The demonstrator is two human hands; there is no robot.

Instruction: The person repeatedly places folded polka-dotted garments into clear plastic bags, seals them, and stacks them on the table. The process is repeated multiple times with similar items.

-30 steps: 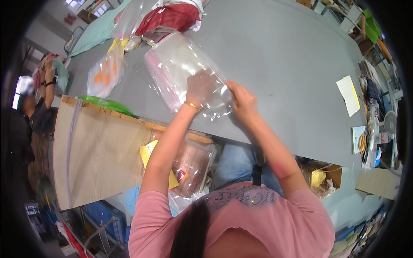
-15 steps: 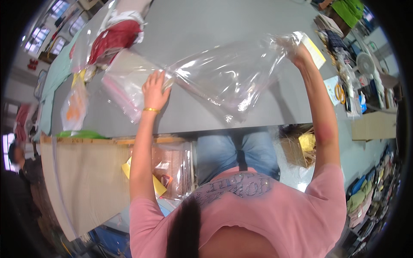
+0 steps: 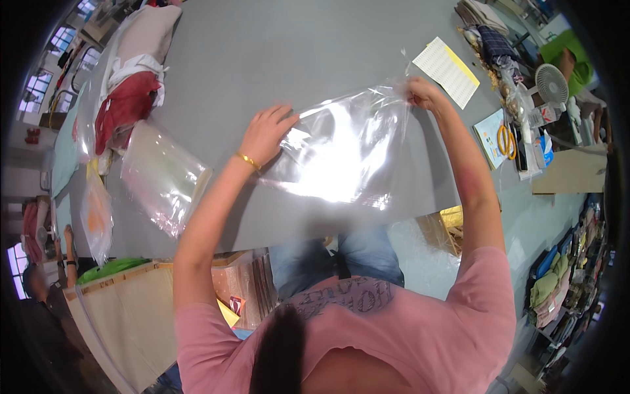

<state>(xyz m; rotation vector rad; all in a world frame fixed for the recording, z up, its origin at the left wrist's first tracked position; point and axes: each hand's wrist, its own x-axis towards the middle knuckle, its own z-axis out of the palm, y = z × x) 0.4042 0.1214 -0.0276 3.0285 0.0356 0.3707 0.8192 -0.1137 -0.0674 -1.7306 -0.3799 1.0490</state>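
Note:
A clear plastic bag point(image 3: 341, 151) lies spread on the grey table point(image 3: 282, 39) in front of me, shining strongly in its middle. At its far right corner, my right hand point(image 3: 423, 93) pinches the film between thumb and fingers. My left hand point(image 3: 266, 134), a gold bracelet on its wrist, rests at the bag's left edge with the fingers stretched out. Left of that arm is a stack of clear bags point(image 3: 164, 177). Beyond my right hand lies a sheet of paper point(image 3: 446, 71) with a yellow strip.
Orange-handled scissors point(image 3: 506, 142) lie by a printed card point(image 3: 490, 134) at the right edge. Folded clothes point(image 3: 495, 43) and a small fan point(image 3: 551, 84) stand beyond. At left are a dark red garment point(image 3: 128, 105) and a hanging bag point(image 3: 98, 210). Another person point(image 3: 49, 289) is far left.
The single bag has come away from the stack and now lies flatter on the table. My left hand moved right, from the stack to this bag; my right hand came down and left.

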